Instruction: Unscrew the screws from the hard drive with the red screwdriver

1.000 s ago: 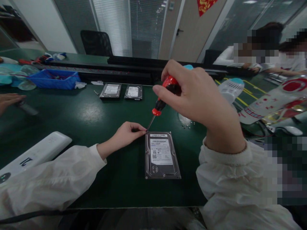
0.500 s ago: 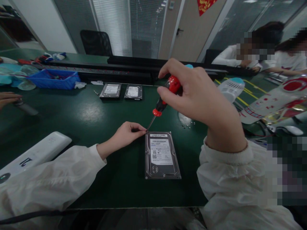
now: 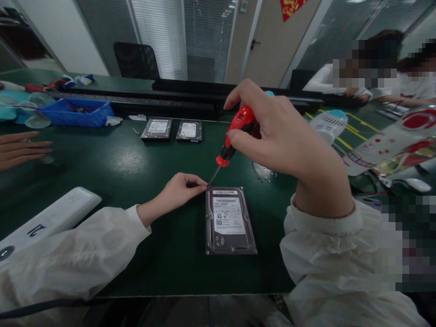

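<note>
A hard drive [image 3: 229, 220] with a white label lies flat on the green table in front of me. My right hand [image 3: 277, 136] grips the handle of a red and black screwdriver [image 3: 223, 160], which tilts down to the drive's far left corner. At that corner the thumb and forefinger of my left hand [image 3: 180, 190] are pinched together beside the screwdriver's tip. Whatever lies between those fingertips is too small to make out. Several small screws [image 3: 267, 180] are scattered beyond the drive, below my right wrist.
Two more hard drives [image 3: 156, 129] [image 3: 189, 131] lie farther back, near a blue bin [image 3: 78, 113]. A white oblong device [image 3: 51, 218] rests by my left sleeve. Another person's hand [image 3: 22, 150] reaches in at the left. A clear bottle [image 3: 388, 141] stands at the right.
My right hand's fingers have shifted on the screwdriver handle, which has turned slightly. My left hand and the drive stay put. The other person's hand has come farther in at the left.
</note>
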`<state>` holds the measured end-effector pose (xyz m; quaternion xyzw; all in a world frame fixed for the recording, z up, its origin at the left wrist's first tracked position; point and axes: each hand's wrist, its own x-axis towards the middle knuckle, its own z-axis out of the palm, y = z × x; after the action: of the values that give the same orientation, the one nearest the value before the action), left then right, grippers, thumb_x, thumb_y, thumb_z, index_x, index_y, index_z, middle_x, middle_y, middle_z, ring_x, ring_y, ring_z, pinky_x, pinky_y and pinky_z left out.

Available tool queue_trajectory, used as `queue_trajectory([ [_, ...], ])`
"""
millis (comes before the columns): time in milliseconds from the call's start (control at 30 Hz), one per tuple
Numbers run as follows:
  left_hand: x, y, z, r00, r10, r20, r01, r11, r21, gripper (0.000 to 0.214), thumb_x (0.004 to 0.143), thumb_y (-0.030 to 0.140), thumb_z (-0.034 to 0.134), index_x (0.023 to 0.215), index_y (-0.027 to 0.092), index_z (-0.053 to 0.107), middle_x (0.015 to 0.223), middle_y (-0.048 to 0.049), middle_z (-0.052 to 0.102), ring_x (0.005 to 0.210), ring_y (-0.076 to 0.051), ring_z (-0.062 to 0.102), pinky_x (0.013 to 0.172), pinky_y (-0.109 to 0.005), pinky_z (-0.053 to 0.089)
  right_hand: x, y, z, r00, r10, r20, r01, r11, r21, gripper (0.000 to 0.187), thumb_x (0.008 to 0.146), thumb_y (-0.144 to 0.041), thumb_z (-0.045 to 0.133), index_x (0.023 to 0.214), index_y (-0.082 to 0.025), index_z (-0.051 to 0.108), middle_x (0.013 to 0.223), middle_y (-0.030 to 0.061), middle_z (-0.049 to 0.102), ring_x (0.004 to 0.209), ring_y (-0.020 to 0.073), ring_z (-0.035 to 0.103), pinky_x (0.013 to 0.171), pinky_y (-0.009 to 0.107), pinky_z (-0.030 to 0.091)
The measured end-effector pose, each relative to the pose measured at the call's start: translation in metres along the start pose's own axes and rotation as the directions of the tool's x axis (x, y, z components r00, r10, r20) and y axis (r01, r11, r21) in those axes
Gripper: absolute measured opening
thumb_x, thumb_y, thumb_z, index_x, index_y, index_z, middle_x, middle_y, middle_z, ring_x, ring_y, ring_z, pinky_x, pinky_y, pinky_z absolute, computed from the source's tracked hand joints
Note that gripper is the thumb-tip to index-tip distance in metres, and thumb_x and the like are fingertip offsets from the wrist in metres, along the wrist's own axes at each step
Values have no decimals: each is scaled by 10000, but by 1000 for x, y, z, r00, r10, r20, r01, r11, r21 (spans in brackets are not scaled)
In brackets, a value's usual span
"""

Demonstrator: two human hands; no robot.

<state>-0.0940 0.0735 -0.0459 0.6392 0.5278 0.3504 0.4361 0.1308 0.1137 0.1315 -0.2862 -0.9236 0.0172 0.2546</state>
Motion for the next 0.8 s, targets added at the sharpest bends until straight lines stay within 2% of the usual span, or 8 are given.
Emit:
queue_trajectory([
  [67,0,1,0,1000,-3,1,3,1000,2,247,889,429,719,998,238,832,1018,-47,824,985,-261,749,950,-437,548,0,-1,0,1000,17,-14,-17,1000,-8,219,977,-381,540,1124,-219,558,780,-1,564,631,155,448,634,338,290],
  [167,-1,1,-1,1000,-12,4,11,1000,6,241,889,426,723,995,240,832,1018,-47,825,993,-264,749,961,-446,545,0,-1,0,999,31,-43,-32,999,-17,269,1000,-491,515,1031,-228,562,758,4,562,635,155,454,629,336,281],
  [267,-1,1,-1,1000,-18,2,18,1000,4,227,898,419,720,1002,250,830,1024,-42,823,996,-260,748,957,-447,548,0,-1,0,1000,12,-24,-13,1000,-7,190,942,-340,566,1082,-212,550,765,-8,546,614,147,429,617,343,284],
  [333,-2,1,-1,1000,-18,3,18,1000,-2,224,902,416,720,1006,251,830,1029,-42,823,997,-258,747,949,-441,551,0,-1,0,1000,8,-6,-8,1000,-3,242,901,-270,572,1132,-209,533,784,-14,538,611,146,417,623,346,292],
  [500,-1,3,-1,1000,-13,2,13,1000,-9,215,892,399,728,992,241,833,1024,-46,823,995,-257,747,956,-439,549,1,0,0,998,49,-40,-50,999,-17,238,994,-465,536,1041,-232,529,802,11,568,660,162,467,645,344,311],
  [600,-1,3,0,1000,-13,2,13,1000,-8,214,889,400,728,989,243,834,1014,-45,823,988,-257,749,952,-442,550,1,0,0,999,41,-28,-41,999,-8,202,965,-388,551,1072,-218,528,793,10,564,645,160,443,635,347,310],
  [700,-1,3,0,1000,-11,6,11,1000,-11,215,892,402,723,988,244,834,1016,-44,824,984,-256,750,945,-439,552,0,-2,-1,1000,28,-12,-27,999,38,314,859,-245,571,1164,-196,519,779,-9,534,612,149,405,619,341,291],
  [800,-1,1,0,1000,-10,6,10,1000,-10,219,896,408,721,990,244,831,1015,-43,823,975,-251,749,940,-432,554,0,-3,-1,998,59,-28,-58,998,17,268,919,-321,572,1155,-203,522,810,7,563,669,167,465,657,340,307],
])
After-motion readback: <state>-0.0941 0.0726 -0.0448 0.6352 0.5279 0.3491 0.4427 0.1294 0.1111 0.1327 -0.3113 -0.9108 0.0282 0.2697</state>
